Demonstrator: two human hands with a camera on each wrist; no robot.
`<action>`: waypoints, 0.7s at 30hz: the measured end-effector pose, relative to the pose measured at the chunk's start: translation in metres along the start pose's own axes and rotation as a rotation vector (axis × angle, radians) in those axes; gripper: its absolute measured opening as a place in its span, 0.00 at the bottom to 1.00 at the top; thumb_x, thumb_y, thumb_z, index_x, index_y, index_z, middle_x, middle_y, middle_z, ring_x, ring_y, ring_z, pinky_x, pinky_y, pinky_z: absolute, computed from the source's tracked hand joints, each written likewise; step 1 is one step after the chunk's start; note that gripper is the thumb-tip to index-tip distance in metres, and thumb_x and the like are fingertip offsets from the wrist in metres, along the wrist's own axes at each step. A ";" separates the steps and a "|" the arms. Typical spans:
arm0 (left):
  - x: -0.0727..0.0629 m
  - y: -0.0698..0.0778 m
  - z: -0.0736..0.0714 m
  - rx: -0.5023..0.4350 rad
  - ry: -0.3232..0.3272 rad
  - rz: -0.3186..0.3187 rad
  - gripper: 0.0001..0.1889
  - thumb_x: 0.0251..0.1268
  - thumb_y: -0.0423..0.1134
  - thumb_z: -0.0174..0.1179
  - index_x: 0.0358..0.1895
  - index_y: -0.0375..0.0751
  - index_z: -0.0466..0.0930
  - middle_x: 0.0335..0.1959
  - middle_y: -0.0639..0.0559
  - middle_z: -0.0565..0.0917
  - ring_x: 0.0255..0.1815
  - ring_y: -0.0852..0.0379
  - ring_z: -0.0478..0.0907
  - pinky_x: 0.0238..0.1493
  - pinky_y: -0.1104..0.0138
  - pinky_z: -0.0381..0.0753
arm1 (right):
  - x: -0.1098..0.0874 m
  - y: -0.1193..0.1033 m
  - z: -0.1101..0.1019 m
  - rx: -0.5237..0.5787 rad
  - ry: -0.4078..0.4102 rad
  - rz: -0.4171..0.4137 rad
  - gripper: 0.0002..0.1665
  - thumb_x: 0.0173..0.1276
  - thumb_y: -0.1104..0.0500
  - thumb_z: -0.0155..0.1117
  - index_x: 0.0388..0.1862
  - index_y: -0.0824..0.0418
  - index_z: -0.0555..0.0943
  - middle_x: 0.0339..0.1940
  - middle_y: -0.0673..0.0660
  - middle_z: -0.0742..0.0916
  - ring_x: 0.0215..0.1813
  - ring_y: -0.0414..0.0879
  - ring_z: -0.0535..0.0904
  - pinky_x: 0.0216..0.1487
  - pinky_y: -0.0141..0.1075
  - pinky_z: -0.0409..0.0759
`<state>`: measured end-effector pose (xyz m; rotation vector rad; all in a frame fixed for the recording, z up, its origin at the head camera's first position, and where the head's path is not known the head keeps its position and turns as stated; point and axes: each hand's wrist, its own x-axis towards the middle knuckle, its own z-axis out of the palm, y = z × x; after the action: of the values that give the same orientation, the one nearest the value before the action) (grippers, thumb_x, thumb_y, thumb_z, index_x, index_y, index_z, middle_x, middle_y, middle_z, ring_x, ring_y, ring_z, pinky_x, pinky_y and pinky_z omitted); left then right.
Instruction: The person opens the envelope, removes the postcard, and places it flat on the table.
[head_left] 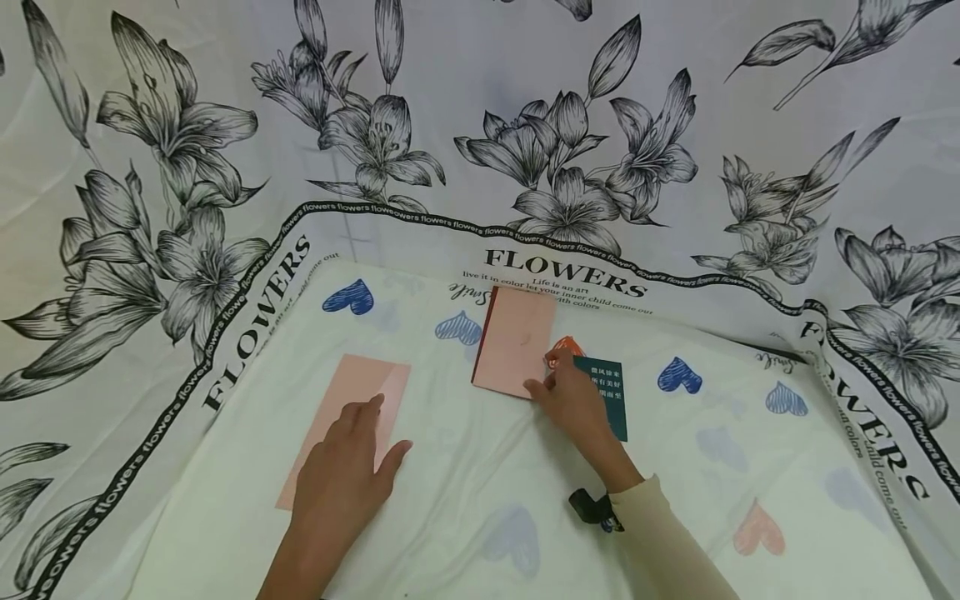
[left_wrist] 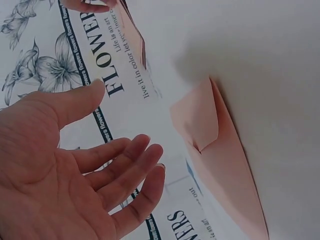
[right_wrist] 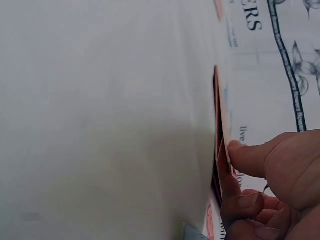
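A long pink envelope (head_left: 306,475) lies on the left side of the cloth; in the left wrist view its pointed flap (left_wrist: 200,117) shows. My left hand (head_left: 341,467) is over this envelope with fingers loosely extended, and the left wrist view shows nothing in its grasp. Farther back lies a pink folded card (head_left: 517,342) with a dark red left edge. At its near right corner my right hand (head_left: 573,404) pinches it between thumb and fingers; its layers (right_wrist: 220,130) appear edge-on in the right wrist view. Partly behind that hand is a dark green card (head_left: 615,404) with white characters.
A white cloth (head_left: 450,500) printed with hearts covers the surface. Behind and at the sides rises a white flower-printed sheet (head_left: 420,67) with a black lettered band. A black device (head_left: 592,507) sits at my right wrist, by the sleeve (head_left: 667,533).
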<state>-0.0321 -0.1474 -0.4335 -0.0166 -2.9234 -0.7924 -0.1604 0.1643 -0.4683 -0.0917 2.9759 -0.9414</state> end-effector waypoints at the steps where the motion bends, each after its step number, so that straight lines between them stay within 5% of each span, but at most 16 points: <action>1: -0.001 0.000 0.000 -0.001 -0.003 -0.001 0.37 0.72 0.50 0.69 0.76 0.34 0.69 0.68 0.35 0.76 0.55 0.32 0.81 0.52 0.39 0.81 | -0.001 -0.001 -0.001 0.013 0.005 -0.008 0.34 0.75 0.47 0.72 0.67 0.64 0.70 0.34 0.55 0.86 0.26 0.45 0.77 0.24 0.37 0.71; 10: -0.003 0.002 -0.001 -0.007 -0.010 0.005 0.36 0.73 0.51 0.68 0.76 0.34 0.70 0.68 0.36 0.76 0.57 0.34 0.81 0.53 0.40 0.81 | -0.011 -0.001 -0.011 0.238 0.012 -0.085 0.27 0.77 0.57 0.69 0.64 0.64 0.67 0.29 0.56 0.82 0.23 0.45 0.71 0.28 0.37 0.70; 21: -0.004 0.009 0.003 -0.092 -0.043 0.040 0.33 0.74 0.54 0.67 0.75 0.44 0.72 0.66 0.49 0.78 0.58 0.46 0.83 0.48 0.46 0.84 | -0.046 -0.010 -0.027 0.298 0.007 -0.070 0.25 0.78 0.54 0.69 0.63 0.59 0.66 0.31 0.53 0.83 0.27 0.45 0.71 0.26 0.35 0.71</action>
<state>-0.0279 -0.1381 -0.4318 -0.1009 -2.9133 -0.9314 -0.1147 0.1749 -0.4407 -0.1884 2.8153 -1.3822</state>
